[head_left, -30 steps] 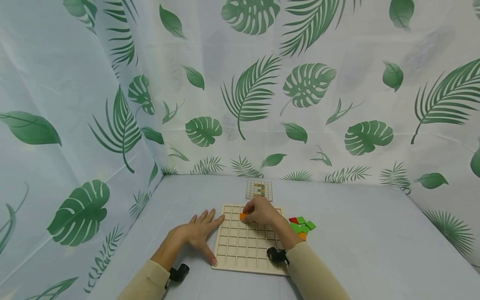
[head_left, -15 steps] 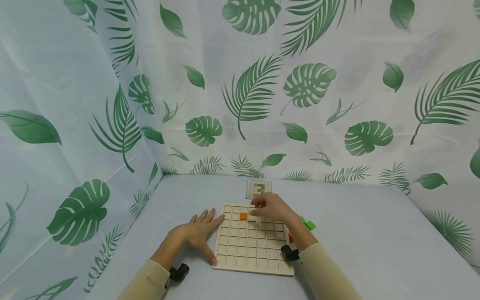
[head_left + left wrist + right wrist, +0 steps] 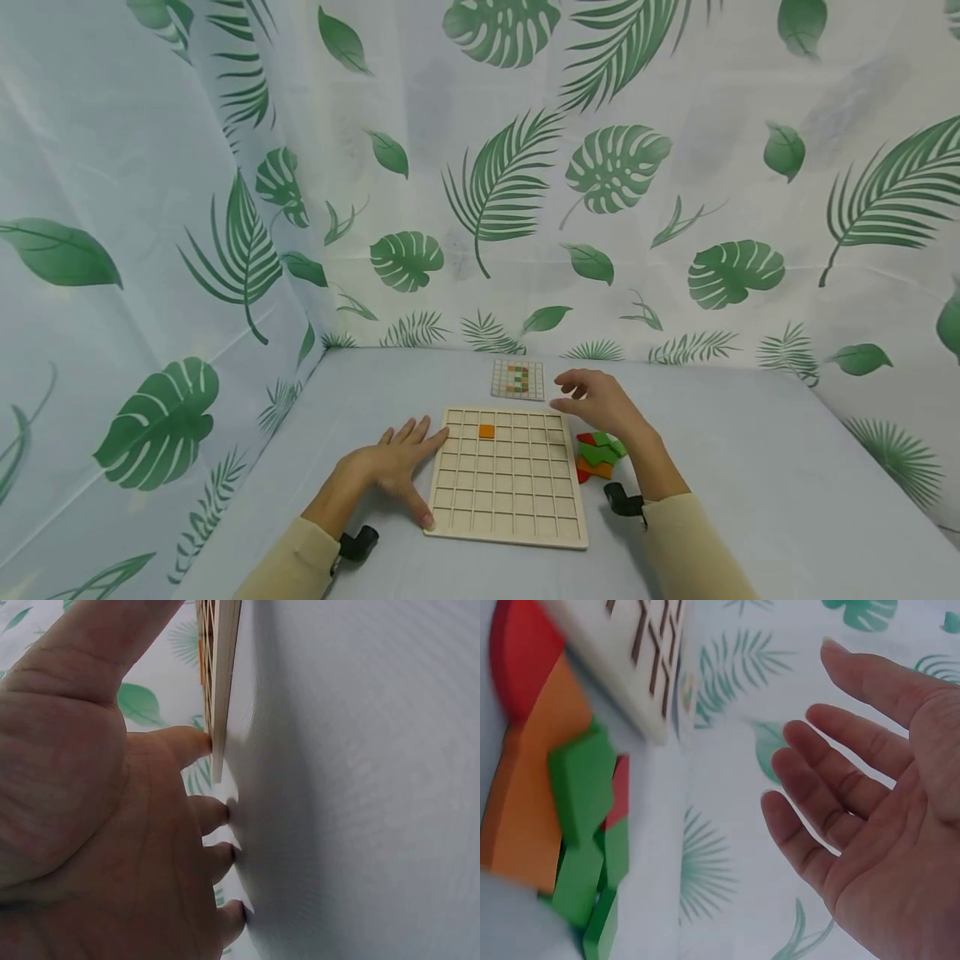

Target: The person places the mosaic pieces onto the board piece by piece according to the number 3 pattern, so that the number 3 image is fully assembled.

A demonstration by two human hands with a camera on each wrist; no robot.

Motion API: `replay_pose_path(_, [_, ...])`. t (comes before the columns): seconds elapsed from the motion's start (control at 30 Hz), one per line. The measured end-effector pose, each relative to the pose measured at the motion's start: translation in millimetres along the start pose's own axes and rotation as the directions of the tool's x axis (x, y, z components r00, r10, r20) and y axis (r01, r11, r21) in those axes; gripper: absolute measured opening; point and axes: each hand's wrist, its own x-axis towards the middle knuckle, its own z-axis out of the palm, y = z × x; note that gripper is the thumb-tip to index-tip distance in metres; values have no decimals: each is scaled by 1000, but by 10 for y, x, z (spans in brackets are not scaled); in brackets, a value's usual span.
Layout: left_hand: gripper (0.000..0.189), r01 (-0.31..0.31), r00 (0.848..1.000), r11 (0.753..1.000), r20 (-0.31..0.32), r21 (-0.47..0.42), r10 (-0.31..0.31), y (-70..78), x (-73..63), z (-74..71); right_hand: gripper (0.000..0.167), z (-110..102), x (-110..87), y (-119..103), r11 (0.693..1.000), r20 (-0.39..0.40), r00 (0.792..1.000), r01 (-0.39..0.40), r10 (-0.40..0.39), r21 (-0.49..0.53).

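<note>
The left wrist view shows three fingertips of the left hand (image 3: 393,468) resting on the table (image 3: 720,475), its index fingertip against the board (image 3: 504,485); the fingers are straight and spread. The right wrist view reveals the bare palm of the right hand (image 3: 597,402), fingers loosely bent, holding nothing, and overlapping red, orange and green pieces (image 3: 598,455). Head view: the board lies nearer the table's left edge than its right, one cell holding an orange tile (image 3: 487,432); a gridded card (image 3: 517,380) lies closer to the back edge.
</note>
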Motion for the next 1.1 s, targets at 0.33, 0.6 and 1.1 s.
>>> replay_pose_path(0.33, [139,15,1000,1000,-5,3,-15,11,13,22,40,-85,-45,133,1000,45,999,-18,19,-24])
replay_pose_path(0.6, [139,16,1000,1000,-1,12,-16,9,-2,5,39,-155,-78,299,995,121,987,-102,103,-15])
replay_pose_path(1.1, [139,25,1000,1000,6,-4,-25,29,-13,-18,29,-380,-247,628,980,221,955,-197,197,-19])
